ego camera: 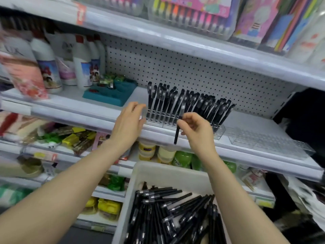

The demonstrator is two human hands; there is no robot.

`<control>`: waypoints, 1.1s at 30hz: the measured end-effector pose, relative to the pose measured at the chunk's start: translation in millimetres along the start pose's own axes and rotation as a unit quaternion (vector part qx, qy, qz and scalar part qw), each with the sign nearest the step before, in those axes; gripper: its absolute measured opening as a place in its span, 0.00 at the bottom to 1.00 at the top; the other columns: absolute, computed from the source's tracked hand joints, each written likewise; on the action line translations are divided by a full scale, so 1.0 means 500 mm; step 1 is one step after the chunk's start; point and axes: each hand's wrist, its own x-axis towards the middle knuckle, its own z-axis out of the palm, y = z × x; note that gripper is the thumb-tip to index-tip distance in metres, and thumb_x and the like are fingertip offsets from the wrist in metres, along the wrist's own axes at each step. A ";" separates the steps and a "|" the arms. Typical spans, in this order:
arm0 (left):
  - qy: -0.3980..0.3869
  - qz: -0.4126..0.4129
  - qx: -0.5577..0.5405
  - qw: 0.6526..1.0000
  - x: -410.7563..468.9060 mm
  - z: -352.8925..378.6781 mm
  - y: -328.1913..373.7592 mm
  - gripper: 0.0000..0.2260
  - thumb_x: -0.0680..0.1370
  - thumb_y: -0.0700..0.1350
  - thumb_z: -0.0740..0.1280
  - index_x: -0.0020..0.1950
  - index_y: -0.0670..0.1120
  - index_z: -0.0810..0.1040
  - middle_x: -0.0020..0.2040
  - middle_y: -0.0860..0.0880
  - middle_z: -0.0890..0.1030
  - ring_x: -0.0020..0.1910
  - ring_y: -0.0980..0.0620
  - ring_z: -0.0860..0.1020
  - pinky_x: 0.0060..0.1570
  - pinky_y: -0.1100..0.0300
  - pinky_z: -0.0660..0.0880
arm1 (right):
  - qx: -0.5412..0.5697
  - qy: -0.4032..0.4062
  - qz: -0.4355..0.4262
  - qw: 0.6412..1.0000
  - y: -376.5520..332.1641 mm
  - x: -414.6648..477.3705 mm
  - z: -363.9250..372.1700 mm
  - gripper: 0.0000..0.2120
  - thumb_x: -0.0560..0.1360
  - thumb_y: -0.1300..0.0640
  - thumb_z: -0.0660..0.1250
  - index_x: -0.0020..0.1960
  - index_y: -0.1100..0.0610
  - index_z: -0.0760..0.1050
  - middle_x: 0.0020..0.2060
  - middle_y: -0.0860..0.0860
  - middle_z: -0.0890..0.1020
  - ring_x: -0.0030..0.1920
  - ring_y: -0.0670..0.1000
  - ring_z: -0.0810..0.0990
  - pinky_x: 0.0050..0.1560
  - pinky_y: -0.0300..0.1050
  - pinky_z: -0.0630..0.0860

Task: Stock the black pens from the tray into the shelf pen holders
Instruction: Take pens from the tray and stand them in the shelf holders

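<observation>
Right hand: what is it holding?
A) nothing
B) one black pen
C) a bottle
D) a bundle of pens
B: the right hand pinches a single black pen, held roughly upright in front of the clear pen holder on the shelf.

Shop, stocked shelves, toiletry bottles
</observation>
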 end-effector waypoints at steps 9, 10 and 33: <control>-0.032 0.044 -0.043 0.998 0.035 0.034 -0.076 0.12 0.78 0.42 0.67 0.62 0.47 0.75 0.58 0.48 0.78 0.53 0.48 0.77 0.51 0.54 0.72 | 0.010 0.101 -0.016 0.995 -0.070 0.122 0.119 0.03 0.77 0.55 0.69 0.48 0.53 0.76 0.39 0.52 0.84 0.38 0.49 0.84 0.42 0.49 0.83; -0.033 0.049 -0.051 0.997 0.037 0.034 -0.081 0.12 0.78 0.42 0.67 0.61 0.47 0.75 0.58 0.49 0.78 0.53 0.49 0.78 0.51 0.54 0.73 | 0.000 0.106 -0.016 0.994 -0.068 0.131 0.133 0.04 0.77 0.53 0.69 0.48 0.53 0.76 0.38 0.51 0.84 0.39 0.49 0.84 0.43 0.51 0.83; -0.052 0.060 -0.079 0.994 0.049 0.026 -0.097 0.12 0.78 0.38 0.66 0.61 0.45 0.73 0.59 0.46 0.79 0.58 0.46 0.76 0.54 0.53 0.72 | -0.208 0.045 0.017 0.977 -0.044 0.138 0.198 0.08 0.77 0.52 0.69 0.49 0.56 0.82 0.36 0.50 0.83 0.41 0.52 0.82 0.48 0.49 0.79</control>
